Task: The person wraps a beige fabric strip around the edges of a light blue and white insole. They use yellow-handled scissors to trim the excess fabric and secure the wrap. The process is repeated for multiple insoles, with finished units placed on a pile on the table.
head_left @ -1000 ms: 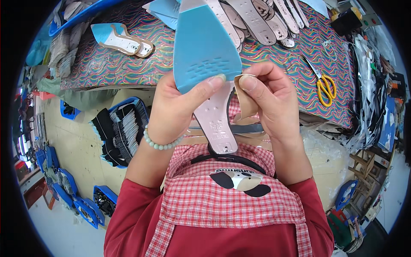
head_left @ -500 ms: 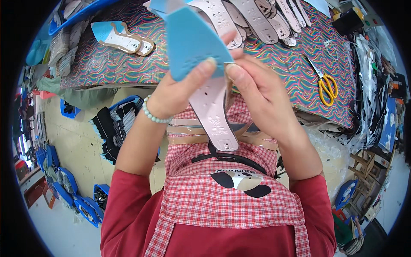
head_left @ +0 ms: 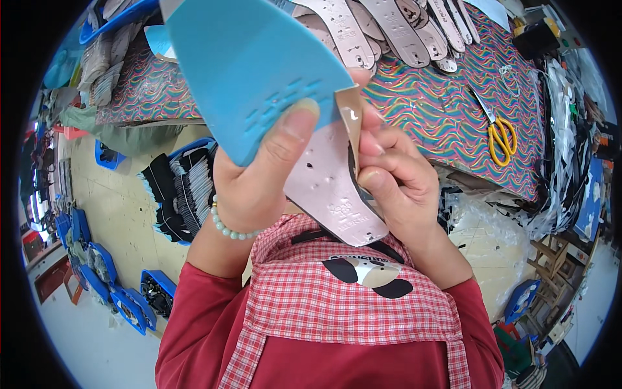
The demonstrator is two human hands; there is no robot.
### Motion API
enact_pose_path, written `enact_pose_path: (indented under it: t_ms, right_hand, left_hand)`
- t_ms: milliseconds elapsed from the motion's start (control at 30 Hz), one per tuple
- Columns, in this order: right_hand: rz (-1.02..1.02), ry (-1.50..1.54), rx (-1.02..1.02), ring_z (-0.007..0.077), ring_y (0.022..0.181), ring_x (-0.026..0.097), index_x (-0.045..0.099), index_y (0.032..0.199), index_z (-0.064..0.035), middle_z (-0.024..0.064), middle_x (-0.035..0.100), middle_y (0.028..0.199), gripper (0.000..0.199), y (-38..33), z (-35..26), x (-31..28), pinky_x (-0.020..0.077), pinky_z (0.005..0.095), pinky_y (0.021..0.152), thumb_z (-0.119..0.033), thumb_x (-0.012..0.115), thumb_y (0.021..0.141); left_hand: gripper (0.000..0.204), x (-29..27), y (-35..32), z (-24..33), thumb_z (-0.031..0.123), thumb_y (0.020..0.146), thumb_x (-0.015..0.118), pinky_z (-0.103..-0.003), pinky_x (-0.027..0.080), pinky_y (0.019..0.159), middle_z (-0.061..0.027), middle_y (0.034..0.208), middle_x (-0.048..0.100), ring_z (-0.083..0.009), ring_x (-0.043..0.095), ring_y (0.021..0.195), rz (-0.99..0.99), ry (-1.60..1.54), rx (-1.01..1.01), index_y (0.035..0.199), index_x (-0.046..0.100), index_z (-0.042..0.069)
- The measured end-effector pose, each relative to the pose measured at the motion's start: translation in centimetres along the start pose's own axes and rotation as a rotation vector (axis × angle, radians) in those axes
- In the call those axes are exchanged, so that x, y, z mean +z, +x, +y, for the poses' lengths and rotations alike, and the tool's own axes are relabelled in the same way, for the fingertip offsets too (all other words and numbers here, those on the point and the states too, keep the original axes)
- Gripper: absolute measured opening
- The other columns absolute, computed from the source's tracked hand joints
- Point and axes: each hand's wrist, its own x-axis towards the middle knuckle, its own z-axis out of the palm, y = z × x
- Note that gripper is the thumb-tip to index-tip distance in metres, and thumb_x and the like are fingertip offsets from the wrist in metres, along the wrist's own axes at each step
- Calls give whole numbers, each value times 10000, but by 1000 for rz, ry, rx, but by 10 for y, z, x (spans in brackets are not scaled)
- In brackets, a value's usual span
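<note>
A shoe insole (head_left: 334, 178) is held up in front of my chest, its pale pink heel end angled toward me. Its wide pointed front is covered in blue material (head_left: 253, 58) with small slots pressed into it. My left hand (head_left: 256, 152) grips the insole around its middle, thumb lying on the blue part. With fingers and thumb pinched, my right hand (head_left: 405, 185) holds a thin tan strip (head_left: 350, 113) against the insole's right edge, from the blue corner down along the waist. Part of the strip is hidden behind the fingers.
Several more insoles (head_left: 405, 35) are piled at the table's far side. Yellow-handled scissors (head_left: 499, 139) lie on the patterned table (head_left: 447, 123) at right. Blue bins (head_left: 155, 292) stand on the floor at left, near a stack of black pieces (head_left: 162, 198).
The insole has come closer and tilted, its heel swinging to the right. My right hand has slid down the edge, and the tan strip now shows along it.
</note>
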Motion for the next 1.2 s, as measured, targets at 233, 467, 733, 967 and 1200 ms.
enact_pose_path:
  t_ms: [233,467,733,967,1200]
  right_hand:
    - [-140,-157,158,176,791,566,623,890,7,73,571,863,115,-1,-6,-4,447,288,718,-105,633,864]
    - [207,-748,-54,237,650,548,536,828,6,121,524,802,107,21,5,0,434,326,543,-61,619,835]
    - [140,-546,-22,167,687,597,660,829,13,77,615,754,139,23,-8,-33,463,276,615,-117,696,795]
    - [109,-387,-62,111,750,575,620,938,33,69,591,874,151,58,-9,-17,467,265,675,-99,632,863]
    - [81,-86,64,130,869,580,460,1291,-10,85,612,1012,466,47,10,-20,468,268,764,-137,636,878]
  left_hand:
    - [432,1,11,-1,220,966,482,-315,532,647,-209,954,630,-225,640,745,-60,-34,-119,1231,472,-121]
    - [338,16,14,-48,153,878,643,-303,525,779,-112,968,655,-195,650,853,182,-5,-175,1150,530,-13]
    - [325,5,6,-38,129,913,574,-339,531,810,-148,1004,656,-220,657,891,64,-255,-369,1181,501,-39]
    - [335,-4,8,-49,210,935,560,-318,544,715,-116,945,637,-188,651,824,-75,-352,-412,1175,516,-21]
    - [404,-24,18,-43,367,970,480,-388,479,901,-54,677,546,-196,596,754,-187,-376,-411,1049,575,-18]
